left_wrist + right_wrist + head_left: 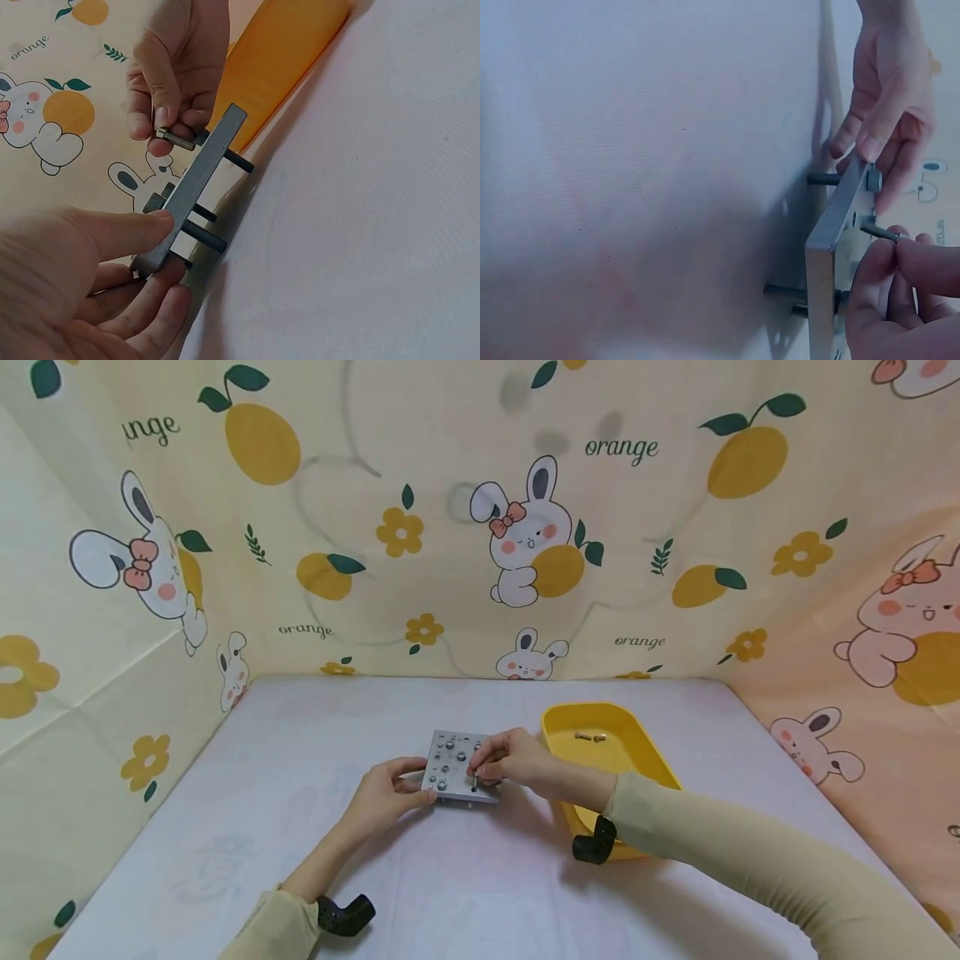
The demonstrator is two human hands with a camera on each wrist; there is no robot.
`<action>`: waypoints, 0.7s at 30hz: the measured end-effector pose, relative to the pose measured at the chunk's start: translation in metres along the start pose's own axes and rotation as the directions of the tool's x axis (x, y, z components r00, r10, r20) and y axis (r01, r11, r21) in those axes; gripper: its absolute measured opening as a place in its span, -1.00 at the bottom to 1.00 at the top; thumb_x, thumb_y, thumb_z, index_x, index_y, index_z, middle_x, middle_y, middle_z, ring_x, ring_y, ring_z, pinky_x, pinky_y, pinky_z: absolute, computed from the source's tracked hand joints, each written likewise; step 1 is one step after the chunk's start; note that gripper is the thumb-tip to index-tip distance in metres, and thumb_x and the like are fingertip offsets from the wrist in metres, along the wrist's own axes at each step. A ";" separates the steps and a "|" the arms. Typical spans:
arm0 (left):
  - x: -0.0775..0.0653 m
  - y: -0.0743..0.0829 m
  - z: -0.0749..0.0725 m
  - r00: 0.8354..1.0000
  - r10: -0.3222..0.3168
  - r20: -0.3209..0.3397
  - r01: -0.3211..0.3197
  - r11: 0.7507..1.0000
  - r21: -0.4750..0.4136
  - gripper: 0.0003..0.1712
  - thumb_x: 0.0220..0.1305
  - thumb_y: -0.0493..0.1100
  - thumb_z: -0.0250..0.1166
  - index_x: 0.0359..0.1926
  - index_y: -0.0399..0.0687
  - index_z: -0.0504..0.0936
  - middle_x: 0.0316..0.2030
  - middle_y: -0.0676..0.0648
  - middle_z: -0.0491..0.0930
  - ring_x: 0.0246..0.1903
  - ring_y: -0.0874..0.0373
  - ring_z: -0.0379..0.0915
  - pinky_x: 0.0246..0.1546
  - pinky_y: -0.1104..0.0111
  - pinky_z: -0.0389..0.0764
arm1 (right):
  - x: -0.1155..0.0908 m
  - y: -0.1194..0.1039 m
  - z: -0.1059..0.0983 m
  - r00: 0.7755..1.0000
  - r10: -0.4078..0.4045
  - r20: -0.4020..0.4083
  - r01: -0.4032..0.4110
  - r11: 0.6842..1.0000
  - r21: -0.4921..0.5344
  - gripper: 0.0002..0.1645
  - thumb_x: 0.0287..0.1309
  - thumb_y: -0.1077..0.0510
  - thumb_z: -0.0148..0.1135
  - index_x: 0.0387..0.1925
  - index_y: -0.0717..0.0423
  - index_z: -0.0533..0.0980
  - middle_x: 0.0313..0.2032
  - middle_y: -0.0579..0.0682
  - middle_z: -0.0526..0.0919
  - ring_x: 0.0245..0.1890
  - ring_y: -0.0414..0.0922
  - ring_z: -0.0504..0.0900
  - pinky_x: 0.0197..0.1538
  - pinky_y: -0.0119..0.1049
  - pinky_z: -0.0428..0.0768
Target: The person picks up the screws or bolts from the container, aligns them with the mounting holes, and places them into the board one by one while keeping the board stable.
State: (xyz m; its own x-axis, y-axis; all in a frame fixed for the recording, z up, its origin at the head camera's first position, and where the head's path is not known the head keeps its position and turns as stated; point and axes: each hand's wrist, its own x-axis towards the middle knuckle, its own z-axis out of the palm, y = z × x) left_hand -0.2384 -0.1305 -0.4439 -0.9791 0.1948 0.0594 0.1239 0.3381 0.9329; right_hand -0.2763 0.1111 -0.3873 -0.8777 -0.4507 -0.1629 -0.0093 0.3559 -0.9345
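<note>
A square grey metal plate (454, 749) with holes and several bolts is held at its left edge by my left hand (387, 795), thumb on one face and fingers behind in the left wrist view. Bolt shanks (204, 235) stick out of its underside. My right hand (517, 760) pinches a small bolt (176, 139) by its head between thumb and fingers. In the right wrist view that bolt (879, 231) points at a hole (855, 219) near the plate's edge, its tip close to the face. Whether the tip touches, I cannot tell.
A yellow plastic tray (652, 747) stands to the right, under my right forearm. Two loose bolts (589, 737) lie inside it. The white tabletop (480, 885) meets printed cloth walls (450, 552) at the back and sides.
</note>
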 end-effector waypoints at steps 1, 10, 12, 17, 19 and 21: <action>0.000 0.001 0.000 1.000 -0.001 -0.001 0.001 1.000 0.001 -0.34 0.08 -0.29 0.50 0.23 -0.25 0.50 -0.04 -0.16 0.66 -0.22 0.11 0.67 -0.10 0.20 0.59 | 0.000 0.000 0.000 1.000 -0.003 -0.001 0.003 1.000 -0.007 -0.84 0.15 0.50 0.26 -0.28 0.29 0.67 -0.30 0.07 0.72 -0.33 -0.11 0.62 -0.14 -0.27 0.64; -0.001 0.003 0.000 1.000 -0.006 -0.003 0.006 1.000 0.015 -0.33 0.09 -0.26 0.49 0.24 -0.25 0.49 -0.08 -0.14 0.68 -0.22 0.12 0.67 -0.09 0.19 0.59 | -0.002 0.001 0.003 0.998 -0.047 0.038 0.051 0.991 -0.125 -0.82 0.17 0.45 0.28 -0.29 0.19 0.69 -0.31 -0.03 0.72 -0.30 -0.14 0.59 -0.17 -0.32 0.60; -0.001 0.004 -0.001 1.000 -0.004 -0.002 0.004 1.000 0.018 -0.34 0.10 -0.27 0.49 0.24 -0.25 0.49 -0.12 -0.13 0.69 -0.22 0.11 0.67 -0.09 0.19 0.59 | -0.002 0.001 0.003 0.997 -0.059 0.042 0.065 0.986 -0.151 -0.83 0.17 0.44 0.29 -0.30 0.16 0.69 -0.31 -0.04 0.72 -0.29 -0.14 0.58 -0.18 -0.33 0.59; -0.002 0.005 -0.001 1.000 -0.003 0.001 0.002 1.000 0.020 -0.34 0.10 -0.26 0.49 0.24 -0.25 0.49 -0.10 -0.13 0.68 -0.23 0.12 0.67 -0.09 0.17 0.59 | 0.000 0.003 0.003 0.996 -0.076 0.055 0.084 0.983 -0.164 -0.84 0.16 0.44 0.29 -0.32 0.18 0.68 -0.33 -0.02 0.72 -0.35 -0.14 0.55 -0.28 -0.34 0.55; -0.002 0.005 0.000 1.000 -0.002 0.001 0.002 1.000 0.022 -0.34 0.10 -0.25 0.49 0.24 -0.24 0.49 -0.09 -0.14 0.68 -0.23 0.12 0.67 -0.08 0.17 0.58 | 0.001 0.003 0.003 0.995 -0.071 0.066 0.081 0.984 -0.158 -0.84 0.17 0.46 0.26 -0.31 0.20 0.67 -0.34 -0.01 0.72 -0.40 -0.15 0.53 -0.34 -0.35 0.55; -0.002 0.004 0.000 1.000 -0.003 0.000 0.003 1.000 0.017 -0.34 0.10 -0.26 0.49 0.24 -0.25 0.49 -0.09 -0.14 0.68 -0.22 0.11 0.67 -0.09 0.18 0.59 | 0.002 0.002 0.002 0.995 -0.064 0.080 0.076 0.985 -0.156 -0.84 0.18 0.47 0.24 -0.31 0.22 0.66 -0.34 0.00 0.72 -0.45 -0.15 0.52 -0.38 -0.36 0.54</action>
State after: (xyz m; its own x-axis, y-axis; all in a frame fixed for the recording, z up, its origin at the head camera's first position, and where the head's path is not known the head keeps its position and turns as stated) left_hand -0.2360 -0.1295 -0.4399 -0.9794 0.1937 0.0563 0.1233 0.3540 0.9271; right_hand -0.2767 0.1094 -0.3905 -0.8340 -0.5369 -0.1272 -0.1507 0.4434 -0.8835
